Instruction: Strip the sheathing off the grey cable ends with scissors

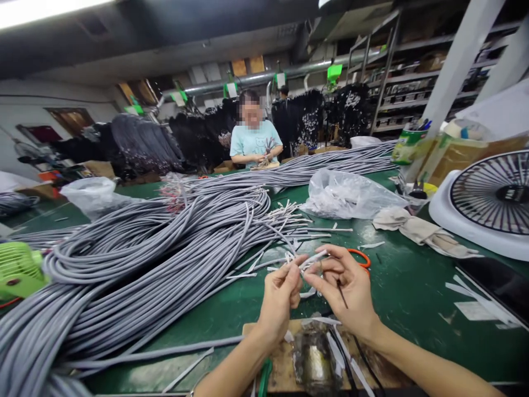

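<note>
My left hand (280,295) is closed in a pinch on the end of a grey cable (285,238) that runs down from the pile behind it. The exact grip is partly hidden by the fingers. Close beside it, my right hand (350,286) is closed with thumb and fingertips on a white strip (317,258) at the cable end; a thin dark wire hangs by that palm. Orange-handled scissors (360,258) lie just behind the right hand, their blades hidden. Below both hands sits a wooden board (285,358) bearing a worn metal block (316,355).
A large pile of grey cables (165,264) covers the left and middle of the green table (413,298). Beyond are a clear plastic bag (347,193), cloth gloves (425,229) and a white fan (446,207) at right. A green fan (20,270) stands left. Another person (254,146) sits opposite.
</note>
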`<state>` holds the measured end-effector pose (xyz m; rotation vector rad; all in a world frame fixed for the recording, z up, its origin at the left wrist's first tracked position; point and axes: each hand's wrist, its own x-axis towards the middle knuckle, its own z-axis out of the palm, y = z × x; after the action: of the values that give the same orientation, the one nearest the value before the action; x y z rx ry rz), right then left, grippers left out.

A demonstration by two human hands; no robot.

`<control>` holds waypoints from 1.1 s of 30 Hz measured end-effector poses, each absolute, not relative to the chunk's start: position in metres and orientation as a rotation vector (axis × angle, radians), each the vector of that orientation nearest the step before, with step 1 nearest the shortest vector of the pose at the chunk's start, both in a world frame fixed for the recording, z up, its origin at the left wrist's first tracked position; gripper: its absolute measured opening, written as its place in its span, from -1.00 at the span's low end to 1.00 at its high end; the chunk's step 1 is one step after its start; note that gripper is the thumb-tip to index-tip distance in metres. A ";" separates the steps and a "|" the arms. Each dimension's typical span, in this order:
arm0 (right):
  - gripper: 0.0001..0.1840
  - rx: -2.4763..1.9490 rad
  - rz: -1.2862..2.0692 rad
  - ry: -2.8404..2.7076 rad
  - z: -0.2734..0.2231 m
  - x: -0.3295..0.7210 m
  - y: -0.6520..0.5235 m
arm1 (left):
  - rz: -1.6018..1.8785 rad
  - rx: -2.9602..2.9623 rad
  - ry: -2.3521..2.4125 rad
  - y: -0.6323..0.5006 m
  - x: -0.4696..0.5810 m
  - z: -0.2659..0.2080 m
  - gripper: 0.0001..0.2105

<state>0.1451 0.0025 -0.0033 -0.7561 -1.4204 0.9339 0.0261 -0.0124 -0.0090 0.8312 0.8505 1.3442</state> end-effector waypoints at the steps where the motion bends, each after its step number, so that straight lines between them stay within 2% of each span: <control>1: -0.64 -0.727 0.871 -1.493 -0.005 0.145 0.001 | 1.384 0.790 0.852 -0.012 0.026 -0.009 -0.61; 7: -0.44 -0.597 0.432 -1.794 -0.013 0.146 -0.004 | 1.509 0.661 0.836 -0.010 0.021 -0.004 -0.69; 10: -0.40 -0.578 0.369 -1.835 -0.014 0.148 -0.004 | 1.520 0.673 0.810 -0.008 0.017 -0.002 -0.69; 13: -0.45 -0.655 0.509 -1.781 -0.012 0.150 -0.002 | 1.490 0.689 0.773 -0.008 0.013 0.001 -0.68; 17: -0.62 -0.706 0.688 -1.599 -0.006 0.153 0.000 | 1.480 0.743 0.725 -0.011 0.007 0.006 -0.73; 25: -0.69 -0.689 0.696 -1.527 0.001 0.156 -0.004 | 1.453 0.915 0.845 -0.014 0.011 -0.003 -0.76; 28: -0.69 -0.790 0.604 -1.475 0.001 0.159 -0.001 | 1.448 0.969 0.895 -0.014 0.013 -0.006 -0.74; 31: -0.66 -0.928 0.323 -1.481 0.003 0.164 0.003 | 1.491 1.044 0.940 -0.014 0.013 -0.006 -0.75; 33: -0.74 -0.944 0.129 -1.586 0.006 0.167 0.005 | 1.511 1.094 0.988 -0.014 0.013 -0.005 -0.78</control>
<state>0.1670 0.0045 0.0057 -0.9438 -1.5857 0.1294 0.0128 -0.0141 -0.0049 1.0941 0.9879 1.5112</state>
